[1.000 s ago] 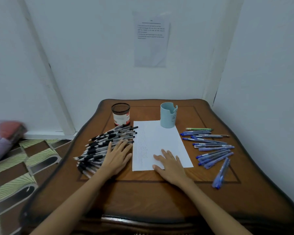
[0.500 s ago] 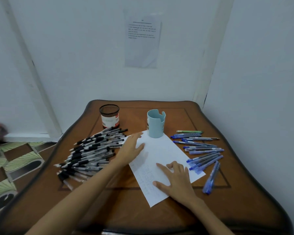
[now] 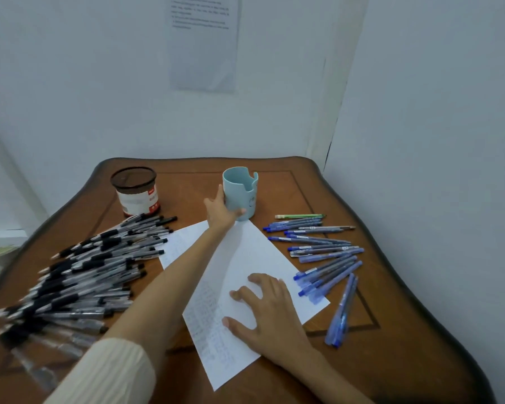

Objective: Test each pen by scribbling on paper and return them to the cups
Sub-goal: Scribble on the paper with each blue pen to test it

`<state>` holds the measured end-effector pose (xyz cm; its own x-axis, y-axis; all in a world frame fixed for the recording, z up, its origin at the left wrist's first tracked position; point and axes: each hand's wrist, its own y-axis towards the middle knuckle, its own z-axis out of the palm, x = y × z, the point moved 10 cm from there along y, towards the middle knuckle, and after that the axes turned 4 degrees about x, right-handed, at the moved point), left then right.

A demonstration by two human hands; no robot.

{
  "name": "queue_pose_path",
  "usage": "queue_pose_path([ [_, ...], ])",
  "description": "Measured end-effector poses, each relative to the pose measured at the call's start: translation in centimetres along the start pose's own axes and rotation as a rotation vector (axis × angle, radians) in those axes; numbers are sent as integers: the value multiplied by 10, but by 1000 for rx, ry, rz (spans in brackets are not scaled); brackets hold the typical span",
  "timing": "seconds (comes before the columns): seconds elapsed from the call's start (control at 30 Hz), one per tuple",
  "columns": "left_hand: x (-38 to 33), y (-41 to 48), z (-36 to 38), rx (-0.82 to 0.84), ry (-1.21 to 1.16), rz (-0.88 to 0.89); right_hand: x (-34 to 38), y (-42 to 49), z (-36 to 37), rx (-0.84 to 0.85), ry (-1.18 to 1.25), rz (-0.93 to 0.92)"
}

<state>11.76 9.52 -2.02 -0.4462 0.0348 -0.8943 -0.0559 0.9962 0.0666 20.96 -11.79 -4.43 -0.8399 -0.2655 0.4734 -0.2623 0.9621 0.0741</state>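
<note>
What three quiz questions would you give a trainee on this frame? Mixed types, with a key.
1. True or false: the right hand rests with spread fingers on the paper.
2. The left hand has its grip on: A) the paper; B) the blue cup; C) nothing.
3. Fill the gap: the pile of black pens lies on the person's ___ side of the paper.

Key: 1 true; 2 B; 3 left.
</note>
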Motion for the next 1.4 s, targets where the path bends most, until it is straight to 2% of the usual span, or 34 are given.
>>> queue_pose_path([
  [0.1, 1, 9, 5, 1, 32, -75, 1, -1, 0, -19, 5, -6],
  [0.17, 1, 6, 14, 80, 41, -86, -1, -1, 1, -10, 0, 9],
  [0.27, -10, -4, 23, 211, 177, 17, -1, 0, 2, -5, -6, 10],
  [0.47, -18, -46, 6, 395, 566, 352, -3, -1, 2, 15, -30, 22],
  [0.53, 2, -68, -1, 498, 664, 379, -2, -1, 2, 59, -51, 34],
  [0.63, 36, -94, -12, 584, 826, 325, -1, -3, 5, 161, -89, 55],
  [0.83, 47, -126, -40, 579, 889, 255, -8, -1, 0, 289, -83, 89],
  [0.97, 44, -143, -50, 620, 920, 260, -19, 3, -18, 229, -103, 150],
  [1.1, 37, -167, -60, 561, 1018, 276, -22, 4, -33, 164, -134, 182],
  [1.3, 41, -197, -60, 499, 929, 342, -36, 1, -38, 156, -40, 219],
  [1.4, 46, -212, -55, 484, 884, 343, -38, -4, -47, 117, 29, 169],
])
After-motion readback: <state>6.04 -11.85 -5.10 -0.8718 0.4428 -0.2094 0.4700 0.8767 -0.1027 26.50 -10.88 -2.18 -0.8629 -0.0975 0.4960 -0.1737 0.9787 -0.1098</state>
